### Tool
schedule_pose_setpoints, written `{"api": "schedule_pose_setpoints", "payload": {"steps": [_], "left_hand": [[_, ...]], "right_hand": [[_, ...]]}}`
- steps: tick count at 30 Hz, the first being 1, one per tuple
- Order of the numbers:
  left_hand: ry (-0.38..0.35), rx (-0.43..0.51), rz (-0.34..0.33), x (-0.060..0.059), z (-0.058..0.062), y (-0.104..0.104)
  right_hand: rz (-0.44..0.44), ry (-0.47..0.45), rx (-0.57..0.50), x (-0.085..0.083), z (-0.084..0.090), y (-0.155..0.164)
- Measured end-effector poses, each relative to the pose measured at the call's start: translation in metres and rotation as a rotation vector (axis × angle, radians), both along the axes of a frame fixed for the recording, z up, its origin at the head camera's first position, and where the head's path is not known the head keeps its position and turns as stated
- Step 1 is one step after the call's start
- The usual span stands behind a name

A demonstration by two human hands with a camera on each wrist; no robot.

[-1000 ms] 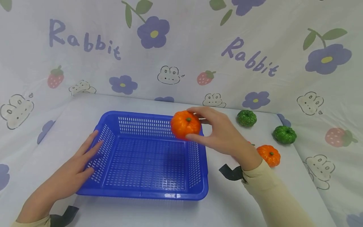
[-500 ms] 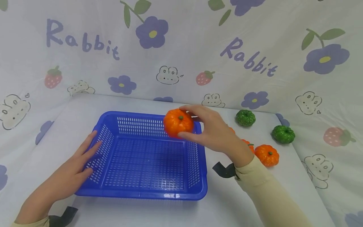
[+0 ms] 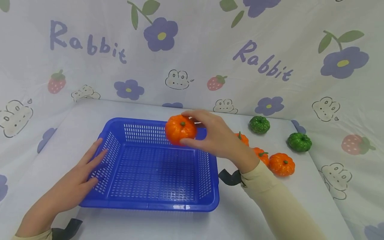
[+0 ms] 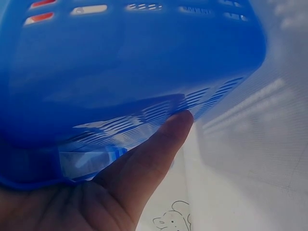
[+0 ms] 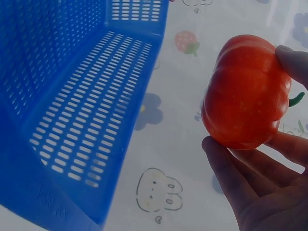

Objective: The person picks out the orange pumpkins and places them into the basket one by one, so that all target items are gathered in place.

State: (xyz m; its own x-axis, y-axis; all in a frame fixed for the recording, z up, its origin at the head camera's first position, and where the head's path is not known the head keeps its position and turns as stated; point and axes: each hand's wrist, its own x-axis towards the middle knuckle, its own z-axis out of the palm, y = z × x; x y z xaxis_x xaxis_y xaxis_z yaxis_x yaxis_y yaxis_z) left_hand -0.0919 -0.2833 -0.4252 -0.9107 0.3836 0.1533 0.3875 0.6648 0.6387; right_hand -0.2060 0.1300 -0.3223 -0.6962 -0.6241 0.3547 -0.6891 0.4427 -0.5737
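Note:
In the head view a small orange pumpkin (image 3: 174,130) with a green stem is held up over the far right part of a blue plastic basket (image 3: 144,205). My right hand (image 3: 216,136) grips it from the right side, thumb in front and fingers behind. The right wrist view shows the same pumpkin (image 5: 245,91) between thumb and fingertips, with the slotted basket beside it. Against the basket's left wall rests my left hand (image 3: 70,183), fingers extended at the rim. One outstretched digit (image 4: 159,149) touches the blue wall in the left wrist view. The basket's inside holds nothing.
To the right of the basket lie three more orange pumpkins, the nearest of them an orange pumpkin (image 3: 282,164). Behind them sit a green pumpkin (image 3: 259,125) and another green pumpkin (image 3: 299,142) by the table's right edge. A printed cloth (image 3: 192,56) hangs behind the white table.
My right hand has carried the orange pumpkin leftward over the basket, uncovering more of the orange pumpkins on the right. The left hand stays in place at the basket.

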Motion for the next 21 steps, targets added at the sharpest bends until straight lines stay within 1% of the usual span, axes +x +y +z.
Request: {"api": "schedule_pose_setpoints", "payload": {"steps": [4,10,16,21], "left_hand": [[0.005,-0.005,0.002,0.0,-0.001,0.0],[-0.008,-0.003,0.004,0.0,-0.002,0.0],[0.017,0.016,-0.01,-0.001,-0.001,0.0],[0.024,0.019,-0.01,-0.001,-0.001,0.0]], "right_hand": [[0.001,-0.002,0.002,-0.001,-0.001,-0.005],[0.004,0.0,0.017,-0.003,-0.001,-0.012],[-0.005,-0.005,0.031,-0.006,-0.001,-0.018],[-0.006,-0.018,0.029,-0.009,-0.002,-0.022]]}}
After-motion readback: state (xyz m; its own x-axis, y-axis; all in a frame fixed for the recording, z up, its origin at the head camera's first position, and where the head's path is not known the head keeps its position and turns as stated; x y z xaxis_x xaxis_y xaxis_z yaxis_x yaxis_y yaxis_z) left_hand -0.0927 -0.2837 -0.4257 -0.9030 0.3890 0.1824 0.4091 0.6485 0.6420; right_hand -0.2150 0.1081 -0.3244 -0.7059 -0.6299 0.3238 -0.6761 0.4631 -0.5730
